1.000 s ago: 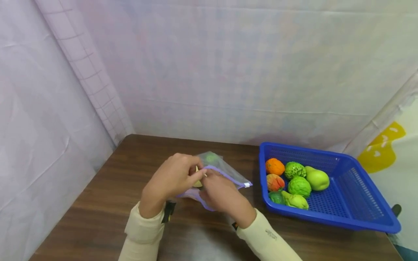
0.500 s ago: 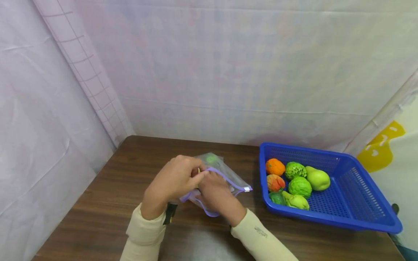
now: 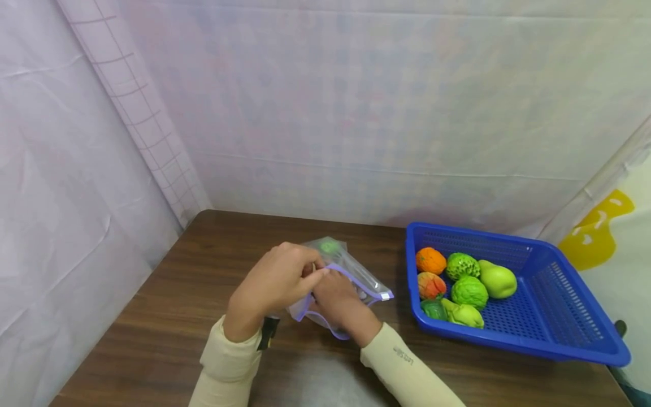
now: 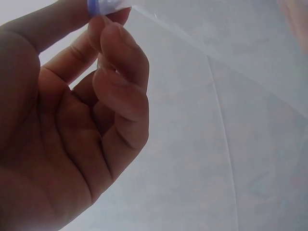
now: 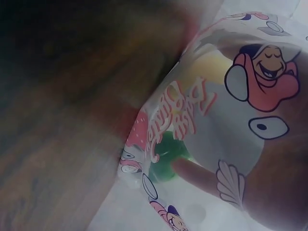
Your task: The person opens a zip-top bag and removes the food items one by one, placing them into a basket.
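A clear zip bag (image 3: pixel 356 265) with a purple rim and a white slider lies on the dark table, its mouth apart. My left hand (image 3: pixel 285 277) pinches the purple rim (image 4: pixel 94 6) between thumb and fingers. Inside the mouth is my right hand (image 3: pixel 338 297), its fingers hidden in the head view. Through the printed plastic in the right wrist view, one straight finger (image 5: pixel 197 173) reaches to a round green item (image 5: pixel 166 159). A pale yellow item (image 5: pixel 211 67) shows higher in the bag; whether the right hand grips it is unclear.
To the right stands a blue basket (image 3: pixel 539 345) with several toy fruits and vegetables, among them an orange (image 3: pixel 430 260), a green pear (image 3: pixel 497 281) and a leafy green ball (image 3: pixel 469 291). White cloth walls (image 3: pixel 356 113) border the brown table (image 3: pixel 168 316).
My right hand has gone deeper into the bag, and the yellow item between the hands is no longer visible from the head. My left hand keeps its pinch on the rim.
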{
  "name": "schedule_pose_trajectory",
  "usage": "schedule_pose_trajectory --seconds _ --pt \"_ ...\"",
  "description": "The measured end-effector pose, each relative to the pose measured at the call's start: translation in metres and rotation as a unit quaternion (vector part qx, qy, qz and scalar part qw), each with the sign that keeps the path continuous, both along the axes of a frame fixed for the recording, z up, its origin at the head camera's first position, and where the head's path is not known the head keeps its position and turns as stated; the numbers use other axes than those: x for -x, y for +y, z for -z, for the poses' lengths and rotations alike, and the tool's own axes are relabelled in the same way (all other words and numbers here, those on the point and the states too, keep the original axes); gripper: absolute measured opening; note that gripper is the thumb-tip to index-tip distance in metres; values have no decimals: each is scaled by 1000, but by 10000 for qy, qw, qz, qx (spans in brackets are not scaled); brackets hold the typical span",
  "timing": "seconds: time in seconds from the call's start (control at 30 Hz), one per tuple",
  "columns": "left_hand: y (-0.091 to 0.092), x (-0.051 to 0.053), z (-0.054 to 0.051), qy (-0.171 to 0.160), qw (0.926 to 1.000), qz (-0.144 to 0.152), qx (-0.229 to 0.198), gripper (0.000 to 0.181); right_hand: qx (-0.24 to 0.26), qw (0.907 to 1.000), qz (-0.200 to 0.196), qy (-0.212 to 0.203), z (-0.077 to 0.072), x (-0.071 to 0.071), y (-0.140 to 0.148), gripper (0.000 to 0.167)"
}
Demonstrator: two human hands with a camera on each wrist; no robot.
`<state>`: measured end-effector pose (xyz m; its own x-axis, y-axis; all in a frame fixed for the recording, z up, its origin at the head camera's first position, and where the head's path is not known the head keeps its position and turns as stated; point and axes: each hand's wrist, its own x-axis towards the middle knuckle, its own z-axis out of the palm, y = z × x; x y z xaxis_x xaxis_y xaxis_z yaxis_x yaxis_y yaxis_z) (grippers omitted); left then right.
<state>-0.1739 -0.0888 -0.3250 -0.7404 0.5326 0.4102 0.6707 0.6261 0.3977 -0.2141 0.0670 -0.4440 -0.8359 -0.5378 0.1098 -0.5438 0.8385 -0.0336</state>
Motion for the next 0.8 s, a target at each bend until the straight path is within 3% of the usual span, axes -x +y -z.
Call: schedule_pose_trajectory --seconds 0.3,0.5,0.7,0.8 --pt "0 0 1 33 10000 63 -42 11 203 9996 -200 7 -2 4 -1 41" --pt "-2 0 -1 80 9999 32 -72 10 323 9985 -423 93 -2 8 -6 45" --pt "-4 1 0 34 10000 34 -47 10 188 9991 -333 179 -5 10 -8 33" --pt "-5 1 -1 65 10000 -3 -43 10 134 9995 -291 12 -9 9 -8 34"
